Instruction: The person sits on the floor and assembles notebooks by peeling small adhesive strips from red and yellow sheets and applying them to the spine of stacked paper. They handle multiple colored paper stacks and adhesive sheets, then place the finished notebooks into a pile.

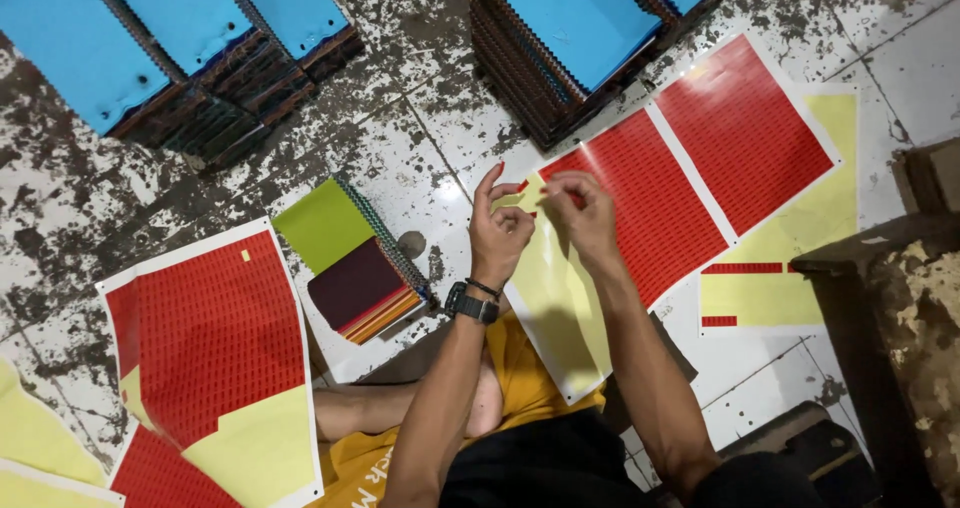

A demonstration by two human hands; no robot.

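Pinching a small red label [576, 199], right hand [585, 218] fingers clamped on it; left hand [497, 230] fingers apart, over yellow-backed red label sheet [655, 203] on floor [420, 128].

Both forearms bare, no sleeves reaching the wrists. Left hand [497, 230]: dark wristwatch [472, 304] with chunky black case and strap, thin dark cord bracelet [484, 288] just above it at 12 o'clock. Right hand [583, 215]: nothing worn. Yellow shirt [525, 373] with dark lettering; black garment [540, 463] at 6 o'clock.
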